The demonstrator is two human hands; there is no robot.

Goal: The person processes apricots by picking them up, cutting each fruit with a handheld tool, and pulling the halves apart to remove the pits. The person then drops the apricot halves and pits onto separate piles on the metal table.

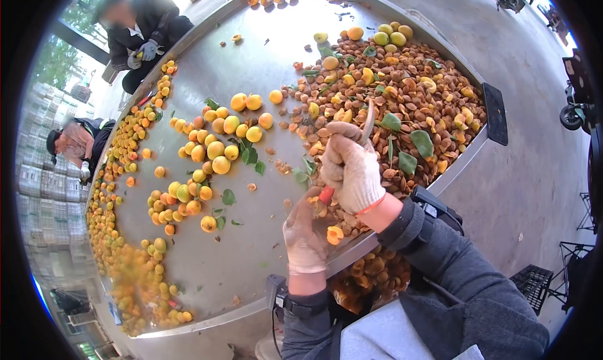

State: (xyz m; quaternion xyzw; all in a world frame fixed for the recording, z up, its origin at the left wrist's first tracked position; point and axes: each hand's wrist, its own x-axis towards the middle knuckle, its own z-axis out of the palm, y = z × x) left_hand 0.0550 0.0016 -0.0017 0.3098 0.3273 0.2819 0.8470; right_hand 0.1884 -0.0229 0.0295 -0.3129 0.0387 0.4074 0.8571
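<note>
My right hand [352, 168], in a whitish knit glove, is closed around a knife with a curved blade [369, 122] pointing away from me and a red handle end [326, 195] below the fist. My gloved left hand [304, 234] is just left of the handle. Its fingers are bent together, with a bit of orange at the tips that I cannot make out. A split apricot [335, 235] shows right of the left hand, by the table's near edge. Beyond my right hand lies a heap of brown apricot pits [408, 99] mixed with yellow fruit pieces and green leaves [422, 144].
Whole apricots [215, 149] lie in clusters on the metal table [264, 259], with more along its left side [103, 222]. Below the near edge are apricot pieces [370, 275]. A dark flat object [495, 114] hangs on the right rim. Two people [147, 30] work across the table.
</note>
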